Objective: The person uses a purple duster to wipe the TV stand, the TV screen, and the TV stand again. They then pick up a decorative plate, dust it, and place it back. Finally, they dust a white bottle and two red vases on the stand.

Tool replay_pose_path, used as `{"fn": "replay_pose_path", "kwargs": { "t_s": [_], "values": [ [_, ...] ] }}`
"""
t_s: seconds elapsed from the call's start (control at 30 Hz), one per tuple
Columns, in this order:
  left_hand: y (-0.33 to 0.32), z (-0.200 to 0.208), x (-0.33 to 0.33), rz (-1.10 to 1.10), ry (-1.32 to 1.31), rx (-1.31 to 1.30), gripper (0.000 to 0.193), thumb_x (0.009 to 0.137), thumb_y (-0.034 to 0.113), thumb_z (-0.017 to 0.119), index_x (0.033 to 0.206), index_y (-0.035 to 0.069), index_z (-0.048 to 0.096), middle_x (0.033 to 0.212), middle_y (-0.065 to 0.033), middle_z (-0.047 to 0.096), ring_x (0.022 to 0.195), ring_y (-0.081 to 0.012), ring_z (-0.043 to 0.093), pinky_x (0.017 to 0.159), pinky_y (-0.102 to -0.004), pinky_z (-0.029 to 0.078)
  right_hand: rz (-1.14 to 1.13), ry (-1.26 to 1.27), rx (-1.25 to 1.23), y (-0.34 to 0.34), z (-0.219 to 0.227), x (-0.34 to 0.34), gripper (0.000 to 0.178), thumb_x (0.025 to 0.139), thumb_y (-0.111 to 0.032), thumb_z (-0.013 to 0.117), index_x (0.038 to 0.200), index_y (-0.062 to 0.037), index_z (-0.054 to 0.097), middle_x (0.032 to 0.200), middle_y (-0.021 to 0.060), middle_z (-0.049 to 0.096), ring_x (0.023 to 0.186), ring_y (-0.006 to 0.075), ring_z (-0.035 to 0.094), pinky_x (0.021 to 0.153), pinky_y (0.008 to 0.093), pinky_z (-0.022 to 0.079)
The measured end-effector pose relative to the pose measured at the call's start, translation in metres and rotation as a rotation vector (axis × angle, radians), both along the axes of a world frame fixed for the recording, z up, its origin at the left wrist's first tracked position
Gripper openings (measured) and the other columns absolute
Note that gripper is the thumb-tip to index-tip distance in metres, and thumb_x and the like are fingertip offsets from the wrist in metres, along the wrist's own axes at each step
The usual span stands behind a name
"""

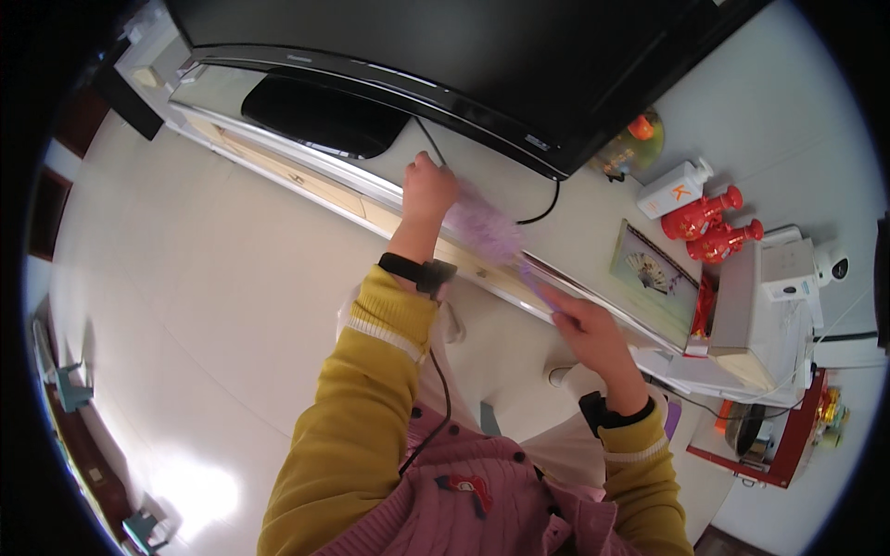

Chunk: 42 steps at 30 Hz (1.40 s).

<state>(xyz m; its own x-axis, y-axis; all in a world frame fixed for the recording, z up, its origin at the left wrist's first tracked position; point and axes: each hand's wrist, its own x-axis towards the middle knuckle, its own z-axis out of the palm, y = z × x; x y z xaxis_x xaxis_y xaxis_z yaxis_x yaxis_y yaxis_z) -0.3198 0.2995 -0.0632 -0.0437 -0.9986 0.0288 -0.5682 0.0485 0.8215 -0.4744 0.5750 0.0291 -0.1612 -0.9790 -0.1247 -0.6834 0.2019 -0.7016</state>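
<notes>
My right hand (596, 341) is closed round the thin purple handle of a fluffy duster (487, 229). The duster's lilac head lies along the front edge of the long white TV cabinet (584, 243), beside my left wrist. My left hand (429, 189) is closed in a fist above the cabinet's edge. A black cable (429, 139) runs from under the television (408, 79) to the side of that fist and passes out of sight behind it. Whether the fingers grip the cable is hidden. Another stretch of black cable curves down near the television's right corner.
The glossy black TV base (320, 116) stands left of my fist. To the right are a framed fan picture (649, 271), a white bottle (674, 190), red vases (723, 241) and a small white camera (832, 264). A red-framed cabinet (788, 454) stands at far right.
</notes>
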Motion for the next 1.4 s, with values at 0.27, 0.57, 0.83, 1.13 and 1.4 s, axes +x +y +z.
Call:
{"fn": "replay_pose_path", "kwargs": {
  "t_s": [0.27,0.57,0.83,1.13,1.4],
  "values": [
    [-0.021,-0.007,0.015,0.419,0.804,0.26,0.053,0.098,0.041,0.044,0.134,0.004,0.05,0.128,-0.02,0.058,0.119,-0.0355,0.054,0.099,-0.0396,0.043,0.006,0.17,-0.256,-0.087,-0.026,0.039,0.046,0.091,-0.009,0.058,0.136,-0.0196,0.056,0.076,0.0154,0.056,0.07,0.0269,0.053,0.068,0.0351,0.046],
    [-0.019,-0.003,0.014,0.284,0.924,0.269,0.043,0.1,0.039,0.045,0.114,0.002,0.063,0.113,-0.0088,0.067,0.106,-0.022,0.06,0.094,-0.0335,0.043,0.043,0.019,-0.009,-0.009,-0.033,0.027,0.052,0.089,-0.007,0.059,0.138,-0.0228,0.054,0.078,0.0153,0.057,0.075,0.032,0.056,0.071,0.0409,0.046],
    [0.011,0.034,-0.003,-0.17,0.733,0.458,0.03,0.097,0.036,0.052,0.098,0.009,0.066,0.088,-0.0005,0.069,0.081,-0.0099,0.064,0.073,-0.0269,0.045,-0.241,0.094,-0.022,0.102,-0.01,-0.021,0.051,0.087,0.0,0.06,0.135,-0.0145,0.058,0.083,0.0068,0.06,0.073,0.0156,0.052,0.069,0.0291,0.044],
    [0.095,0.028,-0.034,-1.072,0.174,0.724,0.045,0.098,0.046,0.051,0.091,0.005,0.068,0.08,-0.0046,0.07,0.073,-0.0121,0.063,0.067,-0.0279,0.048,-0.252,0.008,0.121,0.133,-0.023,0.025,0.044,0.089,-0.008,0.059,0.132,-0.0219,0.06,0.078,0.0142,0.059,0.072,0.0303,0.057,0.067,0.0397,0.047],
    [0.141,0.019,-0.018,-1.279,-0.168,0.556,0.047,0.1,0.043,0.049,0.086,0.004,0.069,0.082,-0.0036,0.07,0.074,-0.0152,0.061,0.073,-0.0272,0.049,-0.229,-0.046,0.124,0.128,-0.058,0.033,0.047,0.087,-0.009,0.061,0.132,-0.0233,0.06,0.077,0.0128,0.059,0.073,0.0317,0.058,0.066,0.0416,0.047]
  ]
}}
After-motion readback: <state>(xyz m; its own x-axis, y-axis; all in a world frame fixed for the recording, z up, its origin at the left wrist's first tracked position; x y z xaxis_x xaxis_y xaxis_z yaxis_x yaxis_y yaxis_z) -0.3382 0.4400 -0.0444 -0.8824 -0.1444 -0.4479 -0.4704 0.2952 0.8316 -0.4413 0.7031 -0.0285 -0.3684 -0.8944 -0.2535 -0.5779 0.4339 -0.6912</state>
